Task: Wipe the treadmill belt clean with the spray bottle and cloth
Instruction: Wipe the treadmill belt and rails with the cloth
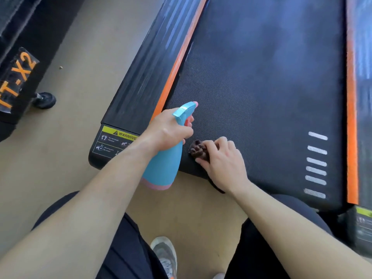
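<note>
Left hand (169,131) wrapped round the neck of the light-blue plastic spray bottle (163,168), nozzle over the belt edge. Right hand (223,160) curled on the bunched dark-brown cloth (198,150), pressing it to the black textured treadmill belt (261,87) at its near left corner. Judged early: most of the belt probably still to wipe.

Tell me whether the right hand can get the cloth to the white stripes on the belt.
Probably yes. The right hand holds the cloth on the belt, and only bare belt lies between it and the white stripes.
</note>
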